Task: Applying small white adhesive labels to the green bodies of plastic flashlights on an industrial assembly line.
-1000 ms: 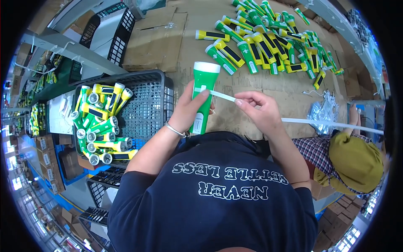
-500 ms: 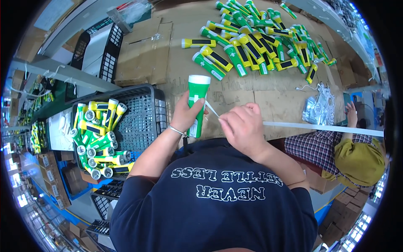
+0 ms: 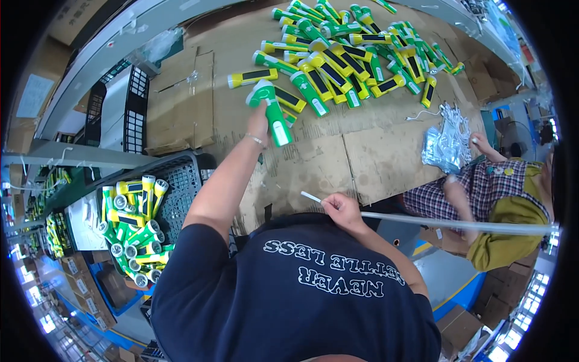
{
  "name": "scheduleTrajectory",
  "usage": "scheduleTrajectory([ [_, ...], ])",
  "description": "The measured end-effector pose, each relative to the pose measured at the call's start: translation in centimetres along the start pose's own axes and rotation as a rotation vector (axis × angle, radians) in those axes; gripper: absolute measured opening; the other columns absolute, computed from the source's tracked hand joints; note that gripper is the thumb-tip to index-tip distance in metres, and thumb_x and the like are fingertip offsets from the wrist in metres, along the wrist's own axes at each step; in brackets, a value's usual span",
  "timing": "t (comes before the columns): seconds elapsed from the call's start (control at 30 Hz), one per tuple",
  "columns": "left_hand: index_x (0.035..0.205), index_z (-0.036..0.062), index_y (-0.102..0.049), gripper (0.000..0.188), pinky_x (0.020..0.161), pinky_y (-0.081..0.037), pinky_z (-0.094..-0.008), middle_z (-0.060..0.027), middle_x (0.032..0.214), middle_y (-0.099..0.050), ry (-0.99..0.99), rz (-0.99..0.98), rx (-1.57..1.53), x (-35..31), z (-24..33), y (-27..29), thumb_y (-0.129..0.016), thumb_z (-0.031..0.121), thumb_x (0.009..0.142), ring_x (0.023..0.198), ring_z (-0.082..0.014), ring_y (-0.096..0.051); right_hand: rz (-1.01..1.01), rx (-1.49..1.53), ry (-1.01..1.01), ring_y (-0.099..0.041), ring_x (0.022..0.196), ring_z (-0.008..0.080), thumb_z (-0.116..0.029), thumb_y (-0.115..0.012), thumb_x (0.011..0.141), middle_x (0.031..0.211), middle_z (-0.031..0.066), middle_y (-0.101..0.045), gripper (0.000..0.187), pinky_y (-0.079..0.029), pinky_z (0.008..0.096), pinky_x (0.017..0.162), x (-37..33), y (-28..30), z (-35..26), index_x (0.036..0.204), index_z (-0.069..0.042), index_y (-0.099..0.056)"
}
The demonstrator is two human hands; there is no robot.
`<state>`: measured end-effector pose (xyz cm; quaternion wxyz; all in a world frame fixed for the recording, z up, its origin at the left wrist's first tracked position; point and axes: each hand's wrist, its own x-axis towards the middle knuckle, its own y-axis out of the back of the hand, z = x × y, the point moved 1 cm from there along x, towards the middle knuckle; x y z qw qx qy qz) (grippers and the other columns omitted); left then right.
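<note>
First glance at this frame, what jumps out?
The heap of green-and-yellow flashlights across the far side of the cardboard-covered table. Next, the left hand stretched out gripping one flashlight at the heap's near edge, while the right hand pinches a thin white strip close to the body. A black crate of more flashlights sits at left.

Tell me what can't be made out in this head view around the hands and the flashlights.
- Left hand: its grip on the green flashlight is hidden behind the hand itself.
- Right hand: the white strip it pinches is too thin to identify.
- Black crate: its lower part is hidden by the person's shoulder.
- Flashlight pile: far items are bent and tiny near the rim.
</note>
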<state>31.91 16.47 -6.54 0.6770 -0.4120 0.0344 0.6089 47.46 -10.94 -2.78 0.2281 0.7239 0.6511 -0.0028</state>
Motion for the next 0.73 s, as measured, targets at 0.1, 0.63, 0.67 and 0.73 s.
scheduleTrajectory([
  [0.1,0.112,0.0013,-0.043,0.034,0.068,-0.051,-0.0438,-0.0144,0.096,-0.056,0.069,0.057,-0.048,6.7,-1.8,-0.1,-0.048,0.028,0.092,0.081,-0.0298,-0.059,-0.025,0.011,-0.049,-0.05,0.057,0.0056,-0.015,-0.064,0.08,0.064,0.0028,-0.058,0.014,-0.041,0.0237,0.052,-1.0,0.7,-1.0,0.079,-0.002,-0.063],
  [0.63,0.117,0.0016,-0.047,0.051,0.074,-0.047,-0.0352,-0.0152,0.101,-0.052,-1.13,0.749,0.793,-11.0,8.3,19.4,-0.052,-0.002,0.067,0.086,-0.0263,-0.055,-0.213,0.079,-0.127,-0.046,0.056,0.0024,-0.013,-0.06,0.086,0.066,-0.0045,-0.054,0.009,-0.037,0.0168,0.051,2.7,-0.9,-0.7,0.085,-0.004,-0.062],
  [0.67,0.117,0.001,-0.047,0.051,0.08,-0.045,-0.0364,-0.0158,0.102,-0.052,-1.158,0.955,1.031,-13.8,9.0,22.8,-0.052,-0.001,0.067,0.09,-0.028,-0.054,-0.241,0.081,-0.129,-0.046,0.056,0.0024,-0.013,-0.06,0.086,0.066,-0.0045,-0.054,0.009,-0.037,0.0168,0.051,3.2,-1.8,-0.9,0.085,-0.004,-0.062],
  [0.73,0.124,0.0062,-0.041,0.055,0.097,-0.037,-0.0398,-0.0124,0.121,-0.043,-0.912,1.146,1.346,-19.2,10.3,28.9,-0.055,0.002,0.071,0.102,-0.0302,-0.049,-0.337,0.058,-0.171,-0.048,0.057,0.0025,-0.015,-0.06,0.086,0.066,-0.0036,-0.055,0.012,-0.038,0.0168,0.051,4.3,-3.2,-1.0,0.086,-0.003,-0.062],
])
